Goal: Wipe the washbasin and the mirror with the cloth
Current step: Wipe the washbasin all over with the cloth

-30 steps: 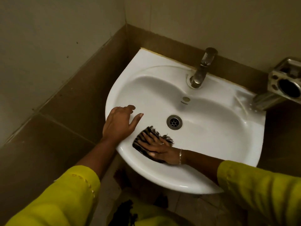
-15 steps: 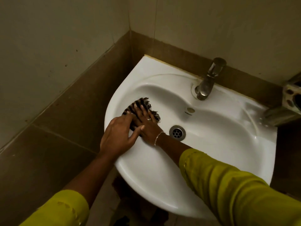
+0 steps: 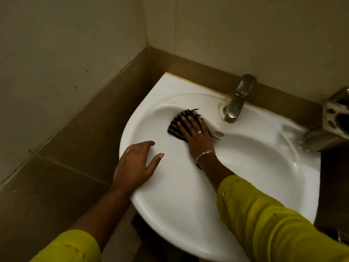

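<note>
A white washbasin (image 3: 255,167) fills the middle of the view, fixed into a tiled corner. My right hand (image 3: 196,136) lies flat, fingers spread, pressing a dark striped cloth (image 3: 176,122) against the basin's back inner wall, left of the tap. My left hand (image 3: 135,163) rests palm down on the basin's left rim, fingers apart, holding nothing. The drain is hidden under my right forearm. No mirror is in view.
A metal tap (image 3: 237,102) stands at the basin's back rim, just right of the cloth. A metal holder (image 3: 334,118) juts from the wall at the right edge. Brown and beige wall tiles (image 3: 79,120) close in on the left and behind.
My right hand has slid the cloth from the basin's front left, up the left wall, to the back wall near the tap. My left hand stays on the left rim.
</note>
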A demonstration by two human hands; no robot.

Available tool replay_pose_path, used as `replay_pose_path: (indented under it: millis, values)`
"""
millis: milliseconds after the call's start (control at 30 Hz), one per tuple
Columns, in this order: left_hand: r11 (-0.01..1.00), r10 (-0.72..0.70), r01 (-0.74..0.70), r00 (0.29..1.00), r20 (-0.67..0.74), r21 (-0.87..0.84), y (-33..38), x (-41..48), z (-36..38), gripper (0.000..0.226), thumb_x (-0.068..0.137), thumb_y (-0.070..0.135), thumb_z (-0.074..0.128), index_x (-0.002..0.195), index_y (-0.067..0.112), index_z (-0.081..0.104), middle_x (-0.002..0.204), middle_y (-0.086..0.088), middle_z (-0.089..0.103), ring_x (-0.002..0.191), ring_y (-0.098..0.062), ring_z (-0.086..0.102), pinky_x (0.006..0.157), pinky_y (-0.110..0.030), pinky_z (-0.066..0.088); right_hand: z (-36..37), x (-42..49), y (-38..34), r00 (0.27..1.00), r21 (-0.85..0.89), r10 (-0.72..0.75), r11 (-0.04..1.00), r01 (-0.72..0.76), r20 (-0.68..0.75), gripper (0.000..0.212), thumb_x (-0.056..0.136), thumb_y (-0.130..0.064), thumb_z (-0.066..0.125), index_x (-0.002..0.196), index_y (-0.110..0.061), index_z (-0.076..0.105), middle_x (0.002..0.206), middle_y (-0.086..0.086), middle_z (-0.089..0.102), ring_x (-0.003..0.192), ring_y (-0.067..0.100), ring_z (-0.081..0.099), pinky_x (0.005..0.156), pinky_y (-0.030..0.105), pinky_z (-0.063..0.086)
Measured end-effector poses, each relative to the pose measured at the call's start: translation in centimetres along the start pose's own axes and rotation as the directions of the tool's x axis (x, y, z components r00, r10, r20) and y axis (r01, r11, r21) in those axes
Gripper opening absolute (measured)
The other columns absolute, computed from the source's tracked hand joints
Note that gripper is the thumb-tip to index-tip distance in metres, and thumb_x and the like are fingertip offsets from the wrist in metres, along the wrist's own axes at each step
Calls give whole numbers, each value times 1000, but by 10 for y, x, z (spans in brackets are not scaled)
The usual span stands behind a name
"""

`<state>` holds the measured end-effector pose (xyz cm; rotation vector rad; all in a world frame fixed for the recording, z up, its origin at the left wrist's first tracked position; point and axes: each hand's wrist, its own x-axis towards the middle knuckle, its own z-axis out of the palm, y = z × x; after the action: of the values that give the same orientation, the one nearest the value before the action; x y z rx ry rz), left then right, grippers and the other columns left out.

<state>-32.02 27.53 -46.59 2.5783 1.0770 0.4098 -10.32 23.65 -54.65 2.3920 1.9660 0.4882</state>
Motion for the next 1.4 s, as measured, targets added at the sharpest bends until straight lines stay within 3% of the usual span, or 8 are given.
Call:
replay_pose_path:
  millis: [233,333,400,467,533,700,1233,1400]
  values:
    - [1000,-11,11,999,42,1,1,0,1,62,85,57,36,110,7,63,104,-9,70,94,-28,65,89,-32,45,7,-29,-22,974,33,171,983,-178,151,56,80,-20,45,135,-7,41,139,15,47,132,34,34,115,43,-10]
    - [1000,-2,2,999,44,5,1,1,0,57,85,51,40,110,6,63,102,-10,70,93,-28,66,90,-28,39,5,-15,-48,913,120,204,958,-261,354,72,66,-38,74,128,-7,52,134,17,52,124,37,48,109,53,22]
    - [1000,12,-13,999,34,16,2,2,-1,54,85,49,42,108,4,63,99,-10,71,89,-28,67,87,-26,34,-3,-7,-60,908,258,172,924,-283,382,73,74,-50,56,132,-6,48,141,20,43,129,40,39,102,57,34]
    - [999,26,-27,999,39,28,2,2,-2,52,85,47,43,106,5,64,96,-10,71,86,-27,67,85,-26,34,-9,-4,-68,919,470,61,845,-256,390,84,75,-56,8,146,-11,21,155,15,9,143,34,6,112,53,17]
    - [999,37,-38,997,63,15,1,3,-3,49,86,47,42,103,7,63,93,-7,70,85,-26,66,83,-26,34,-15,-13,-75,927,613,-47,762,-208,372,97,66,-71,-12,147,-21,5,156,4,-8,142,19,-13,112,45,7]
    - [999,49,-49,998,49,-6,2,4,-5,46,83,42,43,101,6,64,85,-8,70,78,-27,66,79,-26,34,-27,-49,-77,938,790,-189,600,-125,292,88,75,-78,6,146,-28,17,154,-9,-1,142,13,-2,110,51,17]
    - [999,4,-7,998,62,44,0,1,-1,59,85,51,37,107,4,65,100,-11,71,91,-28,67,89,-32,40,-49,-149,41,729,680,-519,726,102,446,89,79,-70,4,143,-15,29,154,7,18,140,19,5,112,36,13]
    - [1000,7,-9,998,61,22,0,1,-2,59,84,51,37,107,4,64,101,-11,71,92,-29,67,87,-37,47,-39,-148,92,759,371,-362,913,171,541,50,88,-51,29,127,-23,43,128,5,59,114,26,59,79,36,56]
